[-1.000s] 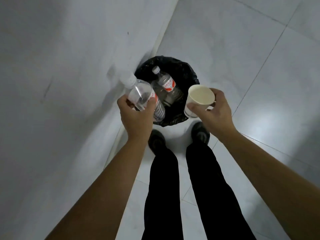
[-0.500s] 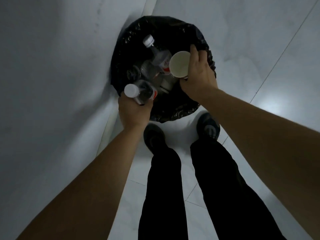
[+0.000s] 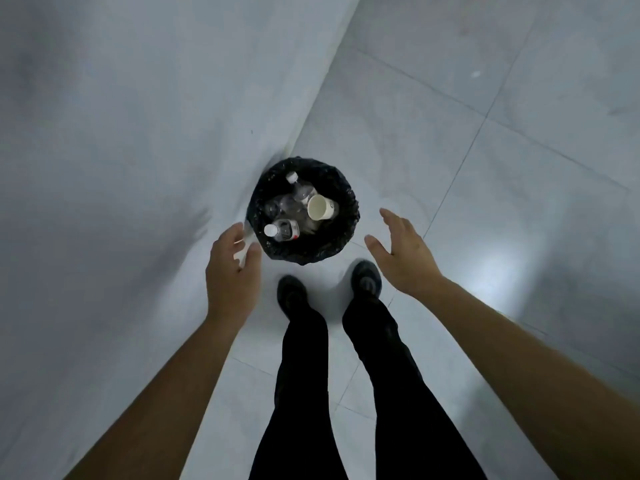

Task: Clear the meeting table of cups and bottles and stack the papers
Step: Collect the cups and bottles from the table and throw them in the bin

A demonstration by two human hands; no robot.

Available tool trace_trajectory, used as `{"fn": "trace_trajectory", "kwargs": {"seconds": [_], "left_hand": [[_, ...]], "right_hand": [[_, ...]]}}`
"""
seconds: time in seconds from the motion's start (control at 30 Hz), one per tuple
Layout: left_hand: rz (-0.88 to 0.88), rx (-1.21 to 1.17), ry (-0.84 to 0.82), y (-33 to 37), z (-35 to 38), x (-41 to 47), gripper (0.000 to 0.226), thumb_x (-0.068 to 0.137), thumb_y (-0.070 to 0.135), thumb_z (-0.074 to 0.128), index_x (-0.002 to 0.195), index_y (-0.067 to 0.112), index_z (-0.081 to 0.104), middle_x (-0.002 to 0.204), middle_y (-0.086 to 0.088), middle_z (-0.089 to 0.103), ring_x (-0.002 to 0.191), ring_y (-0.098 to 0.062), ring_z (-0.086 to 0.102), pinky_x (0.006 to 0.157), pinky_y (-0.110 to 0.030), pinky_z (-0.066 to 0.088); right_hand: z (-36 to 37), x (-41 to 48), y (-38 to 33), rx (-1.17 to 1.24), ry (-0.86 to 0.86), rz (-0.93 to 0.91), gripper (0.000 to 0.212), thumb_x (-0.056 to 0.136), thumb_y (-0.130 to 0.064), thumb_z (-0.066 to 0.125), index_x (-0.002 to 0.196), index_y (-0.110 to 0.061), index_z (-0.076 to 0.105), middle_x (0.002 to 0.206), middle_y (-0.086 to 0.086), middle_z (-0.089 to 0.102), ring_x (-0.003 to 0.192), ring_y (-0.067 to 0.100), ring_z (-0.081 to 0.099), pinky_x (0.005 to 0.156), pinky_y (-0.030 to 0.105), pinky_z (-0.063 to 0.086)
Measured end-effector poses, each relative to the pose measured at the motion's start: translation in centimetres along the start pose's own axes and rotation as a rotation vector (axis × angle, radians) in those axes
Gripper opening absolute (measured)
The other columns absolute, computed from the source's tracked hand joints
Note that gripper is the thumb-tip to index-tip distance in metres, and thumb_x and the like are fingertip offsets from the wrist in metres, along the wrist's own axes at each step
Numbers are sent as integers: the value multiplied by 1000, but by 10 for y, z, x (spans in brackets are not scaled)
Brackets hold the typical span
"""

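Observation:
A round bin with a black bag (image 3: 341, 233) stands on the floor against the wall. Inside it lie a white paper cup (image 3: 320, 207) on its side, a clear bottle with a white cap (image 3: 282, 230) at the near left, and another capped bottle (image 3: 299, 185) at the back. My left hand (image 3: 232, 268) hovers just left of the bin, fingers relaxed and holding nothing. My right hand (image 3: 401, 251) is spread to the right of the bin, also holding nothing.
A pale wall (image 3: 121, 150) runs along the left down to the bin. Light floor tiles (image 3: 485, 168) stretch to the right and behind it. My two dark shoes (image 3: 365, 277) and black trouser legs stand just in front of the bin.
Both hands have let go: the bottle and the paper cup now lie in the bin. The hands have drawn back and apart, and the bin looks farther away.

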State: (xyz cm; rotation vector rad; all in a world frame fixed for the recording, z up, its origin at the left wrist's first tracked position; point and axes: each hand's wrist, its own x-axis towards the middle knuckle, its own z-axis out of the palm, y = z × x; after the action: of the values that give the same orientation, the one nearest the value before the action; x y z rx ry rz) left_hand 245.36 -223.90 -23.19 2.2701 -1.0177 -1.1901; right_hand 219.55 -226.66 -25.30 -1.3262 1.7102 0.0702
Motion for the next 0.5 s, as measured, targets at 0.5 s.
{"fn": "trace_trajectory", "kwargs": {"seconds": [0.5], "left_hand": [[554,-429,238,291,-203,-269,31,98,18,63,127,31,59,119,6,70,117,-15,64,102,-48,51]], "right_hand": [[-259,-332,-152,713,593,-440,45,100,-33,56,144,-26,47,133,-13,60,124,1,55,101,21,47]]}}
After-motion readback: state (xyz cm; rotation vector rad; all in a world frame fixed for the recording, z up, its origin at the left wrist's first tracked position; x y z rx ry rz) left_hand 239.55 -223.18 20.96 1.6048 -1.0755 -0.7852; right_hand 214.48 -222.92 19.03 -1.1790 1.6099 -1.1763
